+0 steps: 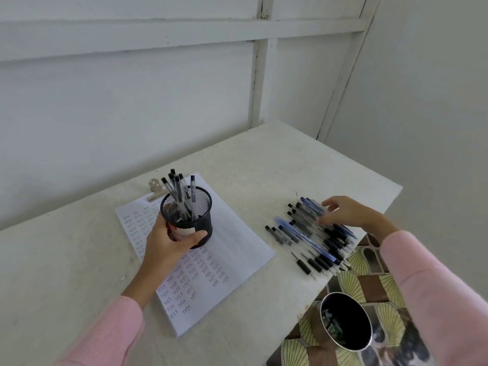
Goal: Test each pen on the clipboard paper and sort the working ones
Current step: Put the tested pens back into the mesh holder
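Note:
A black mesh pen cup [196, 204] with several pens standing in it sits over the clipboard paper [227, 262], which is covered in rows of small pen marks. My left hand [169, 247] grips the cup from the near left side, thumb across its front. A pile of black and blue pens [311, 239] lies on the table at the right. My right hand [340, 211] rests on the far end of that pile with its fingers curled down onto the pens; whether it holds one is not visible.
The clipboard's metal clip [155, 190] shows behind the cup. A shiny metal bin [346, 322] stands on the patterned floor below the white table's [264, 167] right edge. White panelled walls close in behind and to the right.

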